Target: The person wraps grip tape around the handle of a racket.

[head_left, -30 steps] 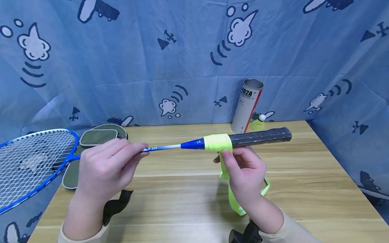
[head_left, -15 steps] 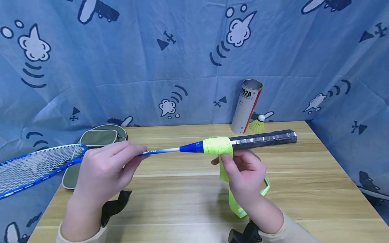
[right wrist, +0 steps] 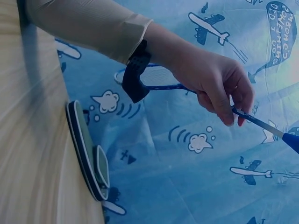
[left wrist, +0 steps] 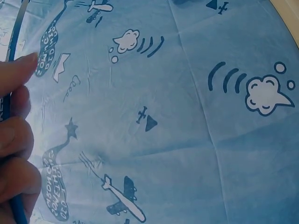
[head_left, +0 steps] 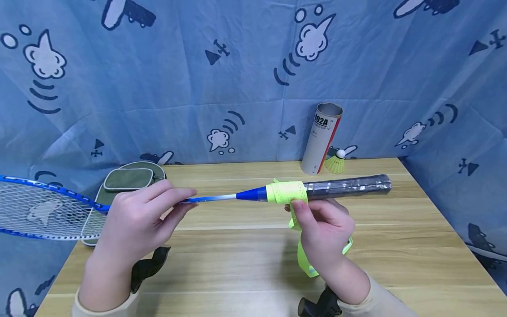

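Note:
A blue badminton racket (head_left: 251, 194) is held level above the table in the head view, its strung head at the left. My left hand (head_left: 138, 224) pinches the thin shaft between thumb and fingers; the right wrist view also shows this left hand (right wrist: 217, 86) on the shaft. Yellow-green perforated overgrip tape (head_left: 287, 192) is wound round the front end of the black handle (head_left: 348, 186). My right hand (head_left: 326, 229) pinches the tape's loose length just below the handle. The tape's tail hangs down behind that hand, partly hidden.
Behind the handle stand a white shuttlecock tube (head_left: 321, 138) and a yellow shuttlecock (head_left: 336, 162). A green zipped case (head_left: 128, 178) lies at the back left, partly behind the racket head. Patterned blue cloth (head_left: 245, 79) hangs behind the wooden table (head_left: 222, 273).
The racket has turned about its long axis, its head tilting to another angle. The handle end has shifted slightly right and down. My right hand still pinches the tape, slightly further right.

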Tool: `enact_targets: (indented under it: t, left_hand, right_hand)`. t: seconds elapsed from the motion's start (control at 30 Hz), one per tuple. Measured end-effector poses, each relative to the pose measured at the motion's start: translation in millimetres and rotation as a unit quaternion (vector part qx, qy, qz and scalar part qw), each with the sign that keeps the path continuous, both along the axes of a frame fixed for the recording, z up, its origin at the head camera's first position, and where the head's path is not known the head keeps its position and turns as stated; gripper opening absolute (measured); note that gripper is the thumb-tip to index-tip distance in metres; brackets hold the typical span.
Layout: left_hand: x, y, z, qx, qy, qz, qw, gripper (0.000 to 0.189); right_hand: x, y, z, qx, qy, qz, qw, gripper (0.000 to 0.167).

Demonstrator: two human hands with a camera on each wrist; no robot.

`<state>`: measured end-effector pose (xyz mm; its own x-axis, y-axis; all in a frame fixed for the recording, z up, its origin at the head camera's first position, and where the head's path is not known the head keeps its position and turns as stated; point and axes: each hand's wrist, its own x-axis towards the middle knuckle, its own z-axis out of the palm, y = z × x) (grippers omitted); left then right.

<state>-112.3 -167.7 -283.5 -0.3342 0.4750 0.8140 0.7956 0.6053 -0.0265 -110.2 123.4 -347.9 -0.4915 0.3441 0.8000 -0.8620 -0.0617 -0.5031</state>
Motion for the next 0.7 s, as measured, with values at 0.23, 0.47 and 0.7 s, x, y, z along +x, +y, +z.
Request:
enact_targets:
  t: [0.23, 0.47, 0.7]
  left_hand:
    - [-2.3, 2.2, 1.5, 0.024, 0.04, 0.0, 0.9989, 0.031]
    - [-4.3, 0.4, 1.4, 0.034, 0.042, 0.015, 0.9984, 0.031]
    - [-6.4, 1.1, 0.0, 0.04, 0.047, 0.021, 0.9978, 0.03]
  right_hand:
    - [-0.1, 0.5, -0.4, -0.011, -0.015, 0.011, 0.9998, 0.026]
    - [1.0, -4.2, -1.8, -0.027, 0.013, 0.067, 0.9973, 0.018]
    - [1.5, -2.9, -0.9, -0.01, -0.008, 0.027, 0.9995, 0.022]
